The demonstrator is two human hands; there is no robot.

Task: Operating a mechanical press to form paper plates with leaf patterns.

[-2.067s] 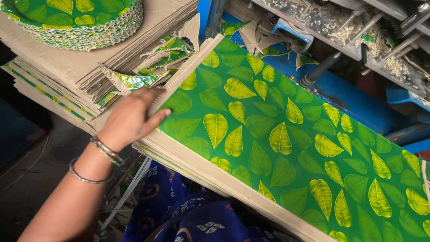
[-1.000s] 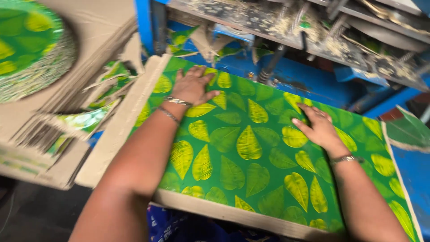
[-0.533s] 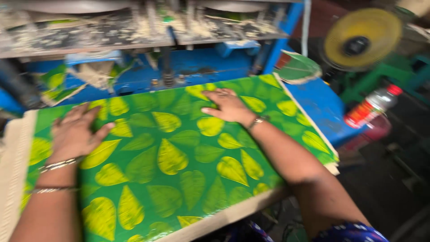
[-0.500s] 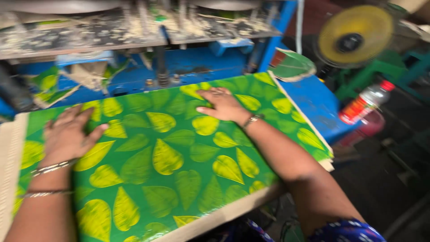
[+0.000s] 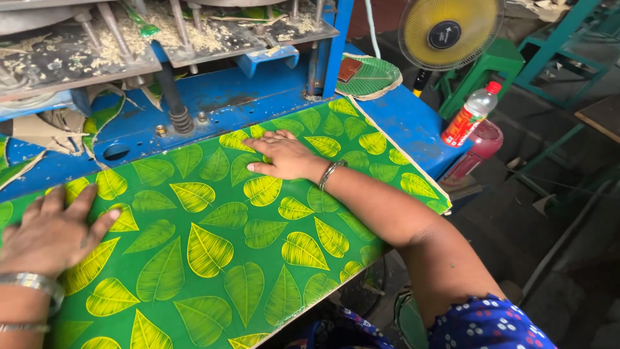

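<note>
A long green sheet printed with yellow-green leaves (image 5: pixel 219 245) lies flat across the blue press machine's table (image 5: pixel 413 132). My left hand (image 5: pixel 51 229) rests palm down on the sheet's left part, fingers spread, with metal bangles on the wrist. My right hand (image 5: pixel 284 157) lies flat on the sheet's far middle, near the machine's base, and a bangle circles that wrist too. Neither hand grips anything.
The blue press (image 5: pixel 194 71) with bolts, a spring and paper scraps stands behind the sheet. A green leaf-print plate (image 5: pixel 368 77) sits at the table's far right corner. To the right are a yellow fan (image 5: pixel 449 32), a plastic bottle (image 5: pixel 470 116) and green stools (image 5: pixel 481 81).
The view has swung right from the stacked cardboard to the machine. My right hand has come onto the sheet, and both hands have slid along it while pressing it flat.
</note>
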